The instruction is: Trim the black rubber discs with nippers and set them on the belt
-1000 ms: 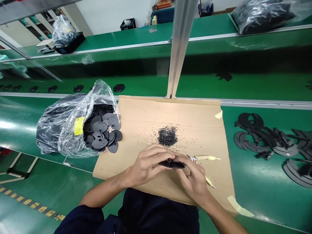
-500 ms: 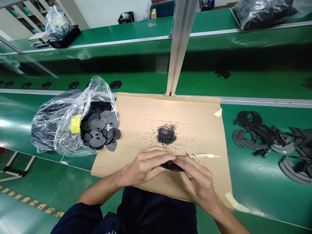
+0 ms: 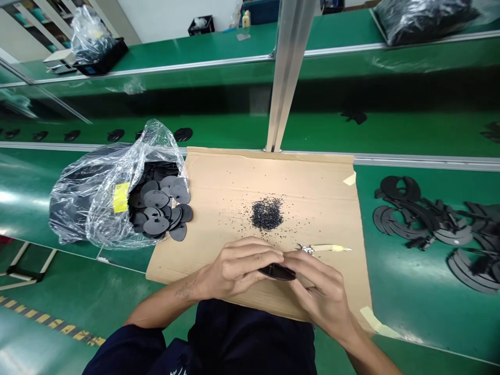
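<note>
Both hands meet low over the cardboard sheet [image 3: 242, 177], the left hand [image 3: 238, 268] and right hand [image 3: 318, 291] each pinching one edge of a flat black plastic disc [image 3: 278, 272] held level between them — steady, and close under the eyes. At twelve o'clock lies a heap of black trimmings [image 3: 267, 213], with a small cutter [image 3: 322, 248] at one o'clock. The open bag of discs [image 3: 117, 195] gapes at ten o'clock — within easy reach on the green desk [image 3: 410, 312].
</note>
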{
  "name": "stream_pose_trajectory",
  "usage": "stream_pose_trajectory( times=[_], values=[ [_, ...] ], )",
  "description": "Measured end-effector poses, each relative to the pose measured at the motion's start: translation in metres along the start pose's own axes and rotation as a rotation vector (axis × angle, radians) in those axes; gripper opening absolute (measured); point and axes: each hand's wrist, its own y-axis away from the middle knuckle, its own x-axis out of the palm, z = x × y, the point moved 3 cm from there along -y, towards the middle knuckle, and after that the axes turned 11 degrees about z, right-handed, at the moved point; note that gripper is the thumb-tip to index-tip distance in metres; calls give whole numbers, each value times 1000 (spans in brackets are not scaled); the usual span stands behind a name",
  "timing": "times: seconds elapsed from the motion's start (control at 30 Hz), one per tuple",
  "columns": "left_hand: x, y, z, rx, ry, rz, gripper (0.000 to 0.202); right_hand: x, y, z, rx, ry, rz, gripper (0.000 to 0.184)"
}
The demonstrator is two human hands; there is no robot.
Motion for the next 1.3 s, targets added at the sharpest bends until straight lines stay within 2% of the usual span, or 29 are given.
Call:
stream_pose_trajectory(
  times=[0.27,0.37,0.43,0.5,0.63,0.7,0.77,0.9,1.07,1.17,1.3],
  values=[
    [1,3,2,-66,34,-53,32,5,-4,-2,-1,-75,-4,21],
    [3,2,3,-107,107,-12,37,6,-5,-5,-21,-101,-28,22],
    [4,3,5,-145,138,20,36,4,-4,-7,-17,-57,4,26],
    [3,7,9,-196,122,17,37,-3,2,-12,12,118,85,35],
    [-4,16,19,-325,38,-53,32,-27,36,-39,179,660,190,59],
    [-7,18,24,-348,12,-70,25,-38,53,-53,244,815,211,60],
    [-9,18,28,-333,4,-68,20,-45,63,-60,279,866,219,55],
    [-8,17,34,-325,33,-42,21,-46,50,-48,305,738,201,44],
    [-6,15,36,-315,114,-31,22,-39,8,-18,132,359,244,34],
    [-8,13,36,-298,142,-23,22,-36,-8,-12,61,300,285,37],
    [-11,13,37,-281,172,-24,24,-36,-16,-14,34,305,329,36]
  ],
)
